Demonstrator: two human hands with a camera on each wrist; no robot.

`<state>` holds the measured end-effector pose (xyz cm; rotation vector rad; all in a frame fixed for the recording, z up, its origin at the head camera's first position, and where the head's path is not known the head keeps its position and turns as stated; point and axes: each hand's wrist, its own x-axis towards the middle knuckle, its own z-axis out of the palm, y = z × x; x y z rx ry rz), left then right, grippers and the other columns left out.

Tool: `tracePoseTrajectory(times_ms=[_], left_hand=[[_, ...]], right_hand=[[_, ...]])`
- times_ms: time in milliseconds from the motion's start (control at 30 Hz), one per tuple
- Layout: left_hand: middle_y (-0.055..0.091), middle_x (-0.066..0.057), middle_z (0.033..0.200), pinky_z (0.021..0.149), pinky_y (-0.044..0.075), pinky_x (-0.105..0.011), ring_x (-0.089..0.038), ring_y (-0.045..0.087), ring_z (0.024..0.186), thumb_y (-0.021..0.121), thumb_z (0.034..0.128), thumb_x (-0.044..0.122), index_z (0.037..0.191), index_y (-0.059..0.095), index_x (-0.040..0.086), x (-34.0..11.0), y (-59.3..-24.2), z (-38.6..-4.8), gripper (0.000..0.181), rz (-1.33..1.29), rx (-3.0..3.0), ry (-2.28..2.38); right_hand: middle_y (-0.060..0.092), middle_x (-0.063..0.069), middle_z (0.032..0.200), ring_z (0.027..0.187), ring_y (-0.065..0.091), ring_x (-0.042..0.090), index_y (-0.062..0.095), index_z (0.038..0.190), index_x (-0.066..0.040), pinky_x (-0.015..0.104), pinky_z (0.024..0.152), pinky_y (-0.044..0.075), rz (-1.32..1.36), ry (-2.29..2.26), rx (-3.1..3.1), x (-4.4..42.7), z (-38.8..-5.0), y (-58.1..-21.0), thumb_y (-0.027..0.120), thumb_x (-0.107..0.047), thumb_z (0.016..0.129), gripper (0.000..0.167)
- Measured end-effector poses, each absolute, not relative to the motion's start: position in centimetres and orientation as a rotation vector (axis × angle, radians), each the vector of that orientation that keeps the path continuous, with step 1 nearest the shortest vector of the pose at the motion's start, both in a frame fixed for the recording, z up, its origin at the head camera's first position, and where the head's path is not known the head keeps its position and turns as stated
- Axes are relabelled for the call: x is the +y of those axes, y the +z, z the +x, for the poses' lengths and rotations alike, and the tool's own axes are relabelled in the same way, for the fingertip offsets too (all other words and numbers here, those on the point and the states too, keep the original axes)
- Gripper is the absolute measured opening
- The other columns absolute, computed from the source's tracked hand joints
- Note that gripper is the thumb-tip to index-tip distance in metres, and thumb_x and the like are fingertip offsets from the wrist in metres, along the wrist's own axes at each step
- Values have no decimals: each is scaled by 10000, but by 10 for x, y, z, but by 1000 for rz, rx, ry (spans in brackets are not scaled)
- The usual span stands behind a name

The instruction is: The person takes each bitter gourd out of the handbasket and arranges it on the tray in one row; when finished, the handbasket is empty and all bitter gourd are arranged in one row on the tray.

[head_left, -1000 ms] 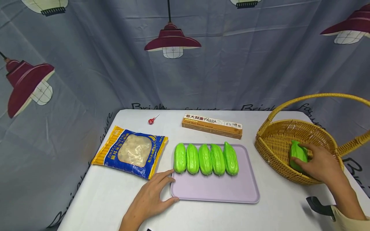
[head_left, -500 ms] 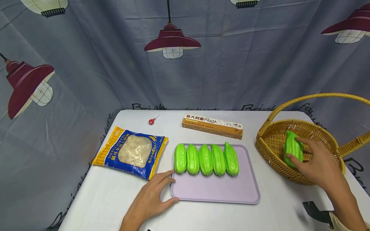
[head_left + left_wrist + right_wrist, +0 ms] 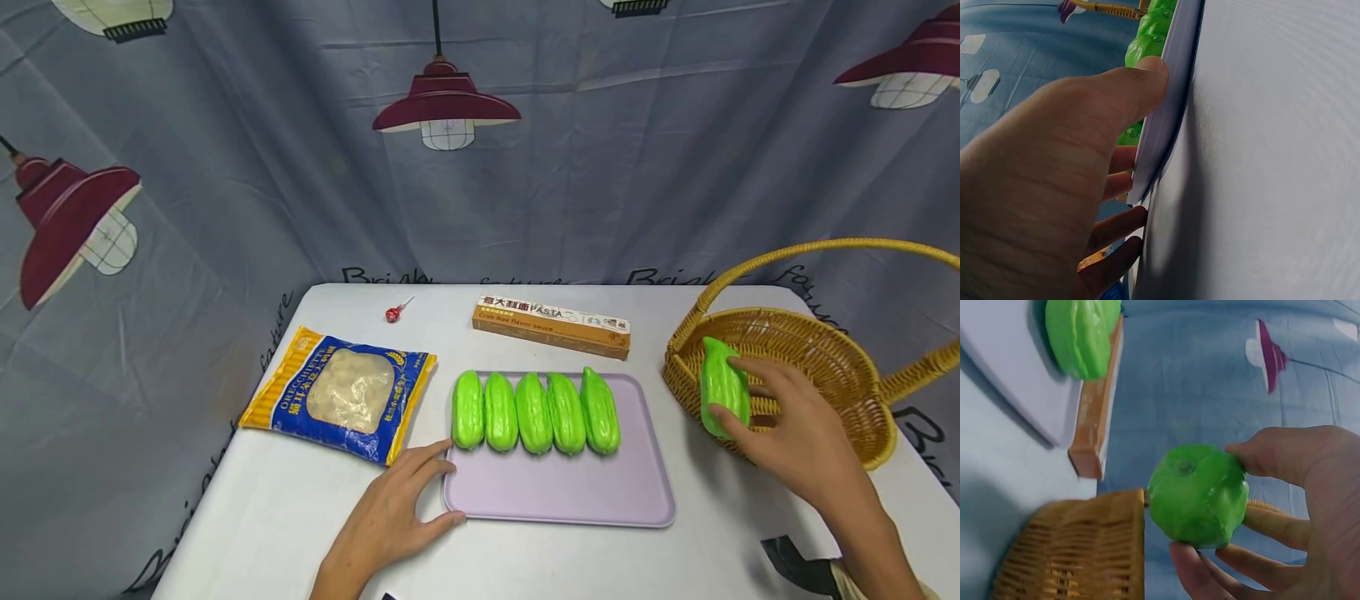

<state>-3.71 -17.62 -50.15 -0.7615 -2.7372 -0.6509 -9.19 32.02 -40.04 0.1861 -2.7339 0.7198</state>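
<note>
My right hand (image 3: pixel 798 429) holds a bright green, ridged bitter melon (image 3: pixel 723 390) between thumb and fingers, at the near left rim of the wicker basket (image 3: pixel 832 354). Seen end-on in the right wrist view, this bitter melon (image 3: pixel 1197 497) has the thumb on one side and fingers on the other. Several more bitter melons (image 3: pixel 534 414) lie side by side along the back of a lilac tray (image 3: pixel 558 496). My left hand (image 3: pixel 390 508) rests against the tray's left edge with fingers fairly straight; in the left wrist view, the thumb (image 3: pixel 1147 78) touches the tray's rim (image 3: pixel 1169 119).
A blue and yellow orecchiette bag (image 3: pixel 345 392) lies left of the tray. Behind the tray is a brown and white pasta box (image 3: pixel 551 327), with a red lollipop (image 3: pixel 393 314) to its left. The basket's tall handle (image 3: pixel 810 248) arches over the right side of the white table (image 3: pixel 600 562).
My right hand has lifted the bitter melon from inside the basket and carried it left, to the basket's near left rim. The left hand and tray have stayed in place.
</note>
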Motion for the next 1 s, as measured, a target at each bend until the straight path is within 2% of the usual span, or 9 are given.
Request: tracePoseTrajectory(times_ms=[200, 300, 400, 533, 600, 767, 1000], left_hand=[[584, 25, 1567, 1139, 537, -366, -163, 590, 1377, 887, 830, 574, 1276, 720, 223, -176, -501, -37, 591, -755, -2743, -645], [584, 23, 1567, 1139, 537, -369, -164, 593, 1374, 886, 831, 574, 1277, 721, 221, -176, -501, -37, 592, -752, -2744, -648], [587, 20, 1564, 1129, 544, -370, -166, 599, 1364, 893, 825, 567, 1271, 722, 217, -176, -501, -37, 592, -756, -2737, -650], [595, 19, 1556, 1114, 554, -368, -164, 607, 1350, 904, 817, 552, 1266, 723, 213, -175, -501, -37, 591, -759, -2732, -655], [594, 20, 1556, 1117, 553, -366, -161, 604, 1354, 902, 822, 552, 1272, 722, 217, -174, -501, -37, 590, -761, -2740, -660], [589, 20, 1561, 1129, 546, -368, -159, 592, 1372, 887, 836, 566, 1288, 720, 219, -172, -500, -39, 593, -763, -2766, -663], [581, 30, 1567, 1142, 535, -359, -152, 585, 1380, 874, 844, 583, 1324, 703, 226, -173, -497, -40, 622, -767, -2777, -646]], right_hand=[[546, 331, 1421, 1195, 549, 548, 588, 1445, -3, 741, 844, 481, 295, 727, -2711, 303, -93, -408, 944, -171, 810, 747], [545, 323, 1433, 1210, 557, 555, 583, 1455, -9, 762, 888, 483, 331, 734, -2722, 293, -94, -414, 934, -183, 824, 743], [547, 317, 1439, 1143, 623, 533, 580, 1467, -11, 725, 865, 542, 378, 735, -2727, 284, -94, -421, 929, -184, 834, 743], [546, 300, 1434, 1051, 683, 480, 572, 1484, -1, 588, 760, 638, 423, 751, -2753, 275, -94, -430, 916, -193, 860, 738], [538, 295, 1449, 1050, 688, 480, 562, 1495, 6, 564, 747, 656, 427, 766, -2780, 272, -94, -434, 898, -207, 886, 728], [515, 325, 1476, 1141, 649, 531, 529, 1517, 31, 659, 834, 627, 428, 759, -2861, 267, -97, -444, 845, -239, 940, 711], [516, 310, 1487, 1200, 629, 530, 524, 1522, 27, 734, 939, 563, 475, 725, -2895, 262, -103, -456, 824, -263, 958, 701]])
